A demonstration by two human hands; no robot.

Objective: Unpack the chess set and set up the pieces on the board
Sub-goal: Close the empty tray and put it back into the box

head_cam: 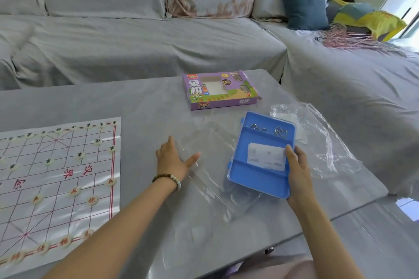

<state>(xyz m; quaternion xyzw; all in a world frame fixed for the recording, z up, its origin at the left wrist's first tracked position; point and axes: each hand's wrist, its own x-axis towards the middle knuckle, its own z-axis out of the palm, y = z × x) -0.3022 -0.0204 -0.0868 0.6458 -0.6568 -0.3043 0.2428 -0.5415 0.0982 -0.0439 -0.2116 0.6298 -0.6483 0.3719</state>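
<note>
now, head view: board [56,176] lies flat on the worktop [147,102], left of both hands, pieces [98,141] on it
left hand [171,158]: nearer the board, fingers spread, holding nothing
right hand [298,165]: grips the blue tray [256,179] at its right edge

Bare grey tabletop [140,106] beyond and to the left of the blue case [256,179], open through to the far edge. Blocked directly behind the case by the purple chess box [220,92], lying flat. Crowded just right of the case by crumpled clear wrap [322,142], spilling toward the table's right edge. Just left of the case, a clear plastic shell [210,149] with the flat left hand [172,158] resting at its edge. Closed off along the case's right rim by the gripping right hand [299,170]. Well left of the case, the paper board [56,179], dotted with pieces [74,191]. Open strip of table on the near side of the case.
</note>
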